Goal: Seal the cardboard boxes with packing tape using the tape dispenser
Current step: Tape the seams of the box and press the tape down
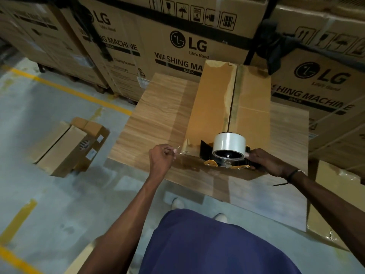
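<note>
Tape dispenser point(227, 162), black and yellow with a clear glossy roll, stands on the near end of the long cardboard box point(215, 107) on the wood-grain surface point(158, 115). Right hand point(264, 162) grips its handle; left hand point(161, 158) pinches the pulled tape end just left.

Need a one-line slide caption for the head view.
Right hand grips tape dispenser on cardboard box; left hand pinches tape end.
</note>
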`<action>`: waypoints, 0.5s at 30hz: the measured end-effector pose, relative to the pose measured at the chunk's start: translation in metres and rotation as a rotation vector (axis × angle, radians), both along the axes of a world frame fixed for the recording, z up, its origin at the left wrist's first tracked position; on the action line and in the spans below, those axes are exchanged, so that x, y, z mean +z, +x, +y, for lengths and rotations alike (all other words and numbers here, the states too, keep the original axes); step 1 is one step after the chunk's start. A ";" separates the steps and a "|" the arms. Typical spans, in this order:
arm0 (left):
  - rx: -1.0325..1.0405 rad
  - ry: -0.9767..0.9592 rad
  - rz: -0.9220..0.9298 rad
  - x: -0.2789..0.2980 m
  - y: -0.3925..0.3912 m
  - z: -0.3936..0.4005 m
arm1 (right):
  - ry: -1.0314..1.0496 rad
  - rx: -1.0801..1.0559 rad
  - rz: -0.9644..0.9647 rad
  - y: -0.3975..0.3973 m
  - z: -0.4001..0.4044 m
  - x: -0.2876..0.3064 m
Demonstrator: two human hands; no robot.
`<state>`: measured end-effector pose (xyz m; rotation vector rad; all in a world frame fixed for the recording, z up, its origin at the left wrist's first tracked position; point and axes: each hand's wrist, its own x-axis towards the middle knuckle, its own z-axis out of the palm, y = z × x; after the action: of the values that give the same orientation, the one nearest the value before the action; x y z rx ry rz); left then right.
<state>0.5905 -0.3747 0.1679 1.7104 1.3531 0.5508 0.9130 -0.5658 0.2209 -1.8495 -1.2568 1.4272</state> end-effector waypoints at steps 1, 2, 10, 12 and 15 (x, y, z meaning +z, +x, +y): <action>0.008 -0.012 -0.002 -0.002 -0.001 0.000 | -0.005 0.006 -0.011 0.000 0.002 -0.001; 0.013 -0.028 -0.009 -0.003 -0.001 0.000 | -0.008 0.011 -0.019 0.000 0.003 -0.001; 0.002 -0.447 -0.088 -0.006 0.005 0.018 | -0.044 0.011 0.016 0.001 0.008 -0.004; -0.013 -0.429 -0.031 -0.005 0.008 0.018 | -0.044 0.020 0.044 0.002 0.009 -0.006; 0.013 -0.302 0.136 -0.002 0.009 0.017 | -0.047 0.011 0.063 0.004 0.009 -0.009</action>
<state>0.5996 -0.3581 0.1656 1.5132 1.4616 0.2245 0.9175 -0.5567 0.2116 -1.8156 -1.2142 1.5212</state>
